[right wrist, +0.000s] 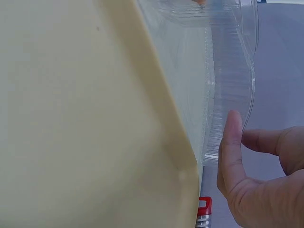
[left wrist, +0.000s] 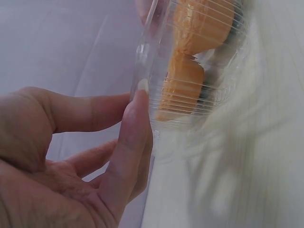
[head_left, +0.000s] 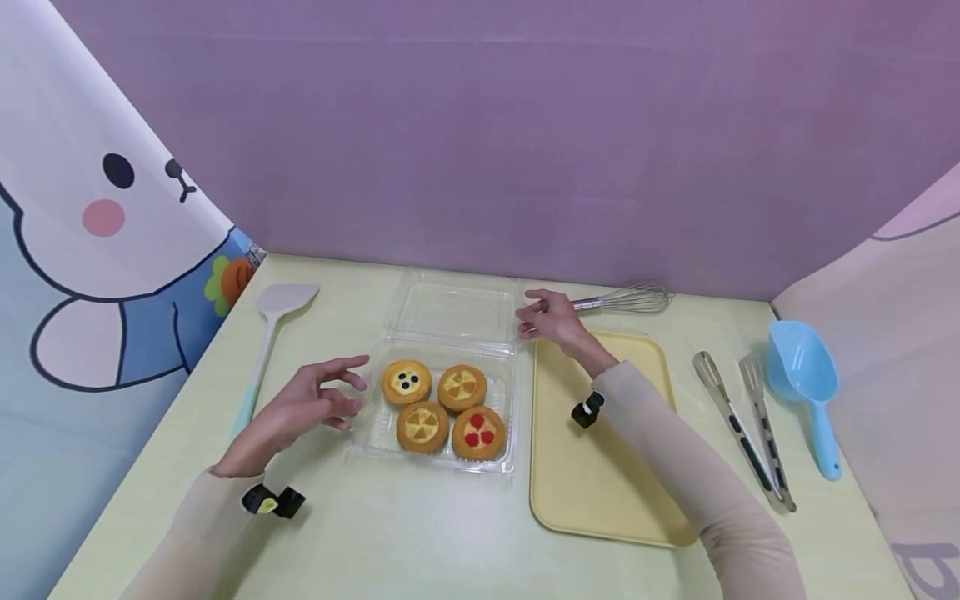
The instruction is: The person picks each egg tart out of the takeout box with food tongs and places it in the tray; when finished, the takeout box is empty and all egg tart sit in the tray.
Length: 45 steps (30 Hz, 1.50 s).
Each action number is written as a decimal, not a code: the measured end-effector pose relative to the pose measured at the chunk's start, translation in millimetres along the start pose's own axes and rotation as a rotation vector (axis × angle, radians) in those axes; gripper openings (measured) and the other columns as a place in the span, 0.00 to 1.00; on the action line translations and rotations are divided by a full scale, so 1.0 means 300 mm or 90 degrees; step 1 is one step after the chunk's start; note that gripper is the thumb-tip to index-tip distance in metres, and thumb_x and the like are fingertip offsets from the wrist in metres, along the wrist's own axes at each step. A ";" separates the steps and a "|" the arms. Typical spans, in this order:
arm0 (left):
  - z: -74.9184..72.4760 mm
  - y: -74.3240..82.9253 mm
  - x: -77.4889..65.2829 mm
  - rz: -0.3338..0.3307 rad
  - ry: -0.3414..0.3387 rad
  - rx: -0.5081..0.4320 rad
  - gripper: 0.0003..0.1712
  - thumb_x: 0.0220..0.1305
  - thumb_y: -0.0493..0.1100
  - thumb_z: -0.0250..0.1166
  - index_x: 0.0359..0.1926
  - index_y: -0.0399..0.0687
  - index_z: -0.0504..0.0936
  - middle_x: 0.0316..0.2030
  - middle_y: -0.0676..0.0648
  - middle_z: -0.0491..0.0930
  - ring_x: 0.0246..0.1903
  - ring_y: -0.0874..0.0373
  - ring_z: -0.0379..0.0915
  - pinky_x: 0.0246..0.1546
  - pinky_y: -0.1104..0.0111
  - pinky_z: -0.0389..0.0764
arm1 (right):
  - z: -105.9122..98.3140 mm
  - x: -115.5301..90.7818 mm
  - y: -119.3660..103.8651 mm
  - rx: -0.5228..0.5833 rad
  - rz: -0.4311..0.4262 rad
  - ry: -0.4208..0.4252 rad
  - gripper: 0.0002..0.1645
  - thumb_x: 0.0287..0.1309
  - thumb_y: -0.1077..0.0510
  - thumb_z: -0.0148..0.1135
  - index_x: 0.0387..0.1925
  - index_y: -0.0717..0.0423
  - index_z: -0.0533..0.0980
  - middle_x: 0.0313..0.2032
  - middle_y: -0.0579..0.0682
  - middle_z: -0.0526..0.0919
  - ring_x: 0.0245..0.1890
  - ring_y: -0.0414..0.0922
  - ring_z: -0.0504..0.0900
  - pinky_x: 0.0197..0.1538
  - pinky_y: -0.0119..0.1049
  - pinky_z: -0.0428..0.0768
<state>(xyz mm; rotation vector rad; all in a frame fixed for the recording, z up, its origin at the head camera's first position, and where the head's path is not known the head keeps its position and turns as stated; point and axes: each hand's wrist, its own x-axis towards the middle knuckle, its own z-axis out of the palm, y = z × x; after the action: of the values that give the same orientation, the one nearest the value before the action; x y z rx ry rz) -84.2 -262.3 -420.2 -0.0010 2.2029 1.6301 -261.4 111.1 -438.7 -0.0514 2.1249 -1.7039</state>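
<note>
A clear plastic clamshell box (head_left: 360,454) stands mid-table with its lid (head_left: 457,304) folded back. Inside sit several small round tarts, one with red pieces (head_left: 479,433) and one with dark dots (head_left: 407,382). My left hand (head_left: 303,404) is at the box's left side, fingers spread. Its fingertips (left wrist: 140,97) are right at the rim in the left wrist view. My right hand (head_left: 551,321) is at the lid's right edge. In the right wrist view, the lid's rim runs between thumb (right wrist: 261,141) and forefinger, which pinch it.
A yellow tray (head_left: 600,492) lies right of the box, under my right forearm. Behind it is a whisk (head_left: 633,298). Further right lie two pairs of metal tongs (head_left: 731,408) (head_left: 765,429) and a blue scoop (head_left: 802,367). A spatula (head_left: 266,342) lies at the left.
</note>
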 end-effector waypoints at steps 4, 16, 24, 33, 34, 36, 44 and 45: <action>0.007 -0.001 0.004 -0.003 0.000 -0.001 0.44 0.66 0.29 0.64 0.80 0.37 0.58 0.60 0.26 0.71 0.32 0.56 0.83 0.34 0.66 0.90 | -0.010 -0.006 0.003 -0.005 0.004 -0.008 0.39 0.72 0.65 0.60 0.79 0.65 0.57 0.53 0.62 0.78 0.34 0.42 0.86 0.45 0.34 0.91; 0.007 -0.004 0.009 -0.005 0.004 0.002 0.45 0.66 0.29 0.65 0.81 0.39 0.58 0.60 0.28 0.71 0.31 0.58 0.82 0.34 0.66 0.90 | -0.056 -0.106 0.019 -0.121 -0.062 -0.009 0.35 0.75 0.61 0.56 0.78 0.63 0.60 0.57 0.67 0.77 0.48 0.61 0.87 0.49 0.47 0.91; 0.005 -0.009 0.013 -0.007 0.001 0.004 0.45 0.66 0.30 0.65 0.81 0.39 0.58 0.59 0.28 0.71 0.31 0.58 0.83 0.34 0.65 0.91 | -0.198 -0.284 0.056 -0.261 -0.156 0.037 0.34 0.74 0.58 0.60 0.76 0.61 0.64 0.58 0.70 0.81 0.48 0.66 0.87 0.44 0.49 0.92; 0.000 -0.006 0.019 -0.009 0.004 0.011 0.44 0.66 0.30 0.65 0.80 0.39 0.59 0.58 0.28 0.71 0.31 0.58 0.83 0.33 0.65 0.91 | -0.412 -0.530 0.148 -0.459 -0.220 0.192 0.33 0.73 0.59 0.62 0.73 0.64 0.67 0.54 0.70 0.84 0.46 0.66 0.88 0.39 0.44 0.90; -0.001 -0.006 0.019 -0.007 0.003 0.012 0.44 0.66 0.30 0.65 0.80 0.39 0.59 0.58 0.28 0.71 0.31 0.58 0.84 0.33 0.65 0.91 | -0.436 -0.554 0.164 -0.470 -0.225 0.205 0.32 0.72 0.60 0.63 0.72 0.66 0.67 0.53 0.71 0.83 0.46 0.67 0.88 0.38 0.44 0.90; -0.003 -0.006 0.020 -0.006 0.001 0.015 0.45 0.66 0.30 0.65 0.80 0.39 0.58 0.58 0.28 0.70 0.32 0.57 0.84 0.33 0.65 0.91 | -0.483 -0.598 0.195 -0.493 -0.222 0.232 0.33 0.70 0.61 0.64 0.71 0.68 0.68 0.51 0.72 0.84 0.44 0.67 0.87 0.37 0.41 0.89; -0.003 -0.011 0.024 -0.006 -0.004 0.011 0.45 0.66 0.29 0.65 0.80 0.38 0.58 0.58 0.28 0.70 0.32 0.60 0.83 0.34 0.65 0.91 | -0.622 -0.727 0.313 -0.592 -0.129 0.321 0.37 0.68 0.54 0.67 0.69 0.73 0.67 0.55 0.76 0.79 0.48 0.73 0.82 0.39 0.65 0.82; -0.003 -0.011 0.024 -0.006 -0.004 0.012 0.45 0.66 0.29 0.65 0.80 0.38 0.58 0.59 0.28 0.70 0.32 0.60 0.83 0.34 0.65 0.91 | -0.630 -0.738 0.326 -0.603 -0.116 0.328 0.39 0.67 0.53 0.67 0.69 0.73 0.67 0.55 0.77 0.78 0.49 0.74 0.80 0.39 0.67 0.81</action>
<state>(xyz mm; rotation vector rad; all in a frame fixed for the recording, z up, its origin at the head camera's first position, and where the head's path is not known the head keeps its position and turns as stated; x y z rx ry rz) -90.3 -262.5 -425.3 -0.0007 2.2102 1.6021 -101.1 373.1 -434.5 -0.0838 3.2156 -0.6629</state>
